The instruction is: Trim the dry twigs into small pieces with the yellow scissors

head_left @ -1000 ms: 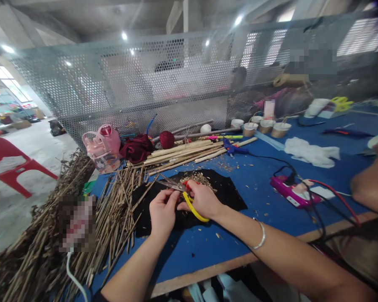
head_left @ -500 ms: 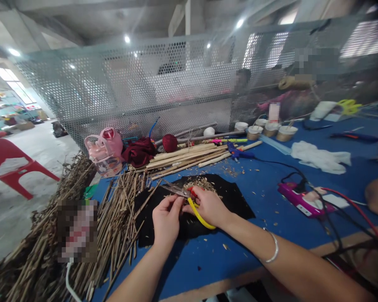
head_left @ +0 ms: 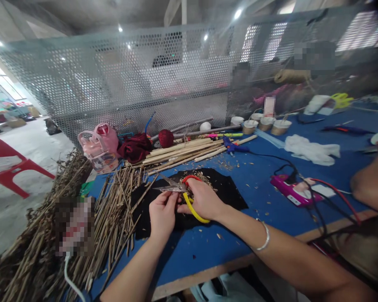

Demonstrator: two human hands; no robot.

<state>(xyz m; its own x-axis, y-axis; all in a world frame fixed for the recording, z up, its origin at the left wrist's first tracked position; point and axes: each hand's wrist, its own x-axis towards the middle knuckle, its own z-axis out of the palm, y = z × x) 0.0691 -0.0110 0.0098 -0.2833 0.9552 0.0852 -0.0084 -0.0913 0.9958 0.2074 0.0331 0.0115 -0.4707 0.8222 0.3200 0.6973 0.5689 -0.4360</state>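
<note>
My right hand is closed around the handles of a pair of scissors with red and yellow grips. Their blades are parted and point left. Just below the blades, my left hand is pinched, with thumb and fingertips together; whatever sits between them is too small to make out. Both hands are over a black cloth on the blue table. On the cloth, partly behind my right hand, lies a pile of small pale-brown plant scraps.
Dry stalks are heaped at left. Behind the cloth lie pale sticks, a dark red yarn ball and a blue glue gun. At right are a white glove, a magenta power strip with cables, and another person's arm.
The scissor blades have spread wider apart. My left hand stays pinched close beneath them. The whole view has shifted slightly.
</note>
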